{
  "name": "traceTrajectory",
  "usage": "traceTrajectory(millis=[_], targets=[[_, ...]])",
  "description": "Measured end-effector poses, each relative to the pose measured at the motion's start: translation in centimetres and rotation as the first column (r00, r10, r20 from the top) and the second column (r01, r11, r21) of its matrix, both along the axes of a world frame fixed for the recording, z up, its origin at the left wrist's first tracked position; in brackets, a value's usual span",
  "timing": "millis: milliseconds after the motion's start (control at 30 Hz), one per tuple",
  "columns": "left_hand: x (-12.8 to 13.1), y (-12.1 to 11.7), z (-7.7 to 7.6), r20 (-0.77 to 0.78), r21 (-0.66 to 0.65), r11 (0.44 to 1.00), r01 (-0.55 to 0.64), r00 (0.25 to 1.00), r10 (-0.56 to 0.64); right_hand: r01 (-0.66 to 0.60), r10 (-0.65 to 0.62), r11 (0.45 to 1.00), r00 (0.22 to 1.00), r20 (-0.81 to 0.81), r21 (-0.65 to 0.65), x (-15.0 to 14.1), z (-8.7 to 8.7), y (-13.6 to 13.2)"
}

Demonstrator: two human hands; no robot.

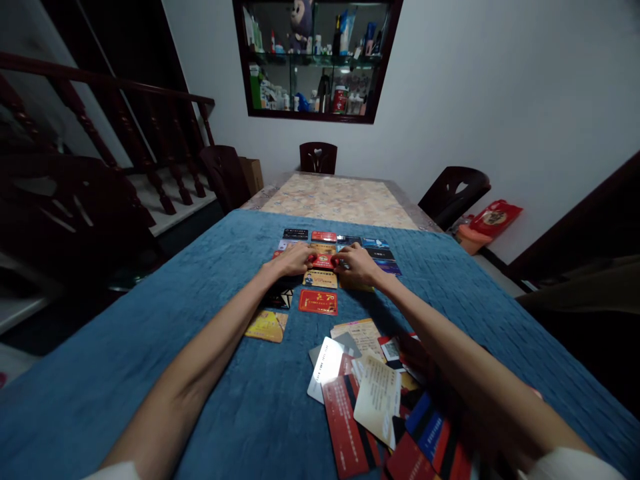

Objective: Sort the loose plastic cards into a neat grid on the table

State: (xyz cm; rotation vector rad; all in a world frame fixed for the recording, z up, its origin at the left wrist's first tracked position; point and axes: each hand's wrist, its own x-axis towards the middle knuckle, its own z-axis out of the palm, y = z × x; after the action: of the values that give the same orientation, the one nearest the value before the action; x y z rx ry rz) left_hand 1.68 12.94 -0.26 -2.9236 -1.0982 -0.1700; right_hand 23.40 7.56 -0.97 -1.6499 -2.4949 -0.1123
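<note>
In the head view, a red card (pixel 323 261) lies in the middle of a grid of cards. My left hand (pixel 295 260) has curled fingers at its left edge, and my right hand (pixel 356 263) grips at its right edge. Just below it is a beige card (pixel 320 279) with a small figure. Farther down are another red card (pixel 319 302) and a yellow card (pixel 267 327). Above my hands runs a row with a black card (pixel 295 234), a red-and-white card (pixel 324 237) and a blue card (pixel 375 243). My hands and forearms partly cover several cards.
A loose pile of overlapping cards, with a cream card (pixel 379 399) and a dark red card (pixel 349 427), lies under my right forearm. Blue cloth (pixel 200 373) covers the near table. Chairs stand around it, one at the far end (pixel 319 157). Stair railings (pixel 120 83) are at left.
</note>
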Motion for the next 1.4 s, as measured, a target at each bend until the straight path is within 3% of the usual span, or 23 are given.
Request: traceTrajectory(millis=[267, 933, 1400], targets=[[-0.2, 0.8, -0.9, 0.007, -0.016, 1.0, 0.02, 1.0, -0.019, -0.01, 0.01, 1.0, 1.0, 0.027, -0.026, -0.2, 0.1, 0.3], [-0.3, 0.9, -1.2, 0.006, -0.005, 1.0, 0.029, 1.0, -0.029, -0.02, 0.03, 0.995, 0.994, 0.102, -0.095, 0.0, -0.2, 1.7], [0.0, 0.2, -1.1, -0.007, 0.033, 0.999, -0.002, 1.0, 0.003, 0.012, 0.001, 0.994, 0.992, 0.13, -0.105, -0.7, 1.0, 0.7]])
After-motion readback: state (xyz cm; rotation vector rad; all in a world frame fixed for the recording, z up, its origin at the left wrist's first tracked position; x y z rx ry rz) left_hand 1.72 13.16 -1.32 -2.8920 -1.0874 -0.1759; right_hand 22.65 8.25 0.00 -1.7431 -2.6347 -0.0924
